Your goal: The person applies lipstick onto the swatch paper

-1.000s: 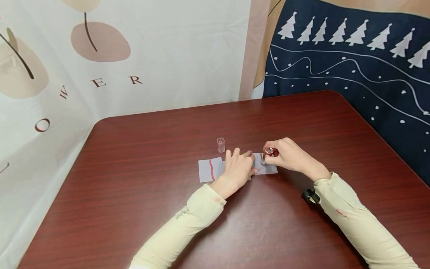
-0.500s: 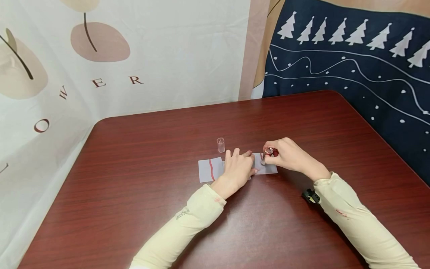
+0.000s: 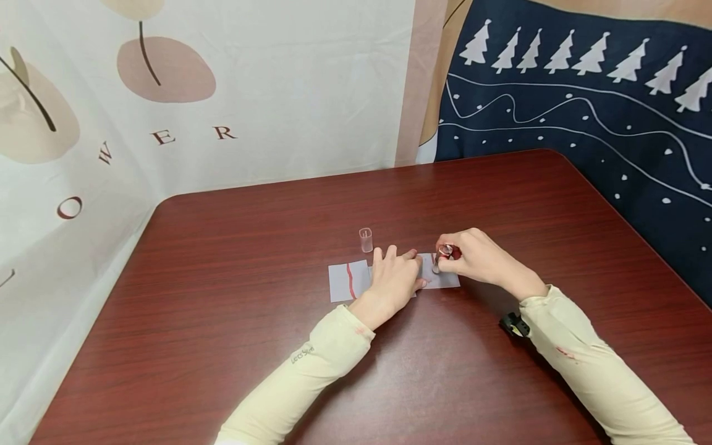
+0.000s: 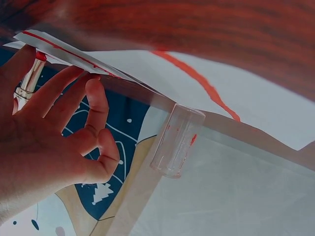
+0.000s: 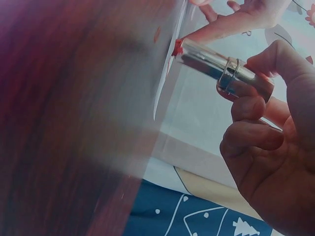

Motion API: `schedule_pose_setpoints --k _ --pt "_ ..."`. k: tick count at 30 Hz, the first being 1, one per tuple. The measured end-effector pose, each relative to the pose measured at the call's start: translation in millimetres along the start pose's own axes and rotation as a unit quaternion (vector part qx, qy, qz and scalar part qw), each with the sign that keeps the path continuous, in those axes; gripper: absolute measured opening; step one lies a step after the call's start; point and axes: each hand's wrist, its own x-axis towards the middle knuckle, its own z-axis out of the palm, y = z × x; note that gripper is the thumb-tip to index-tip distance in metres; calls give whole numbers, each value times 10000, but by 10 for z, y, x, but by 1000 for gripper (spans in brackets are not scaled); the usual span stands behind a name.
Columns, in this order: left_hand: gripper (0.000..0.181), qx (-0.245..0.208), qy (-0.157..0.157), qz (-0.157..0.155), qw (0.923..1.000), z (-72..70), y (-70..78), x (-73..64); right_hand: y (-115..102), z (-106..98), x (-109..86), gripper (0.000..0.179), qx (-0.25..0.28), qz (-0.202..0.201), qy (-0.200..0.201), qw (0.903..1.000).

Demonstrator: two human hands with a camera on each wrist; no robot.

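My right hand (image 3: 483, 258) pinches a silver lipstick (image 3: 443, 253) by its base. In the right wrist view the red tip of the lipstick (image 5: 204, 60) meets the edge-on sheet of white paper (image 5: 160, 96). On the right-hand paper (image 3: 445, 281) a short red mark shows near the top edge. My left hand (image 3: 394, 277) rests over the papers with fingers spread, its fingertips beside that sheet. Part of the paper under this palm is hidden. Left of it lies another paper (image 3: 339, 284) crossed by a wavy red stripe (image 3: 350, 281).
A clear lipstick cap (image 3: 365, 240) stands on the dark red wooden table (image 3: 267, 247) just beyond the papers; red smears show on the cap (image 4: 179, 140) in the left wrist view. A black device (image 3: 514, 324) sits at the right wrist. Printed curtains (image 3: 300, 93) hang behind the table.
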Motion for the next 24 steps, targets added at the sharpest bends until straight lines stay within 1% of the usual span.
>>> schedule_pose_setpoints --k 8,15,19,24 --pt "41 -13 2 5 10000 6 0 2 -2 1 1 7 -4 -48 9 10000" --pt "40 -36 113 23 9999 15 -7 5 -9 -3 -1 5 17 -104 62 9999" --pt "38 -46 143 17 9999 22 -13 8 -13 -3 3 6 34 -64 -8 10000" --pt "38 -64 104 14 9999 25 -12 5 -17 3 3 5 47 -23 -54 10000"
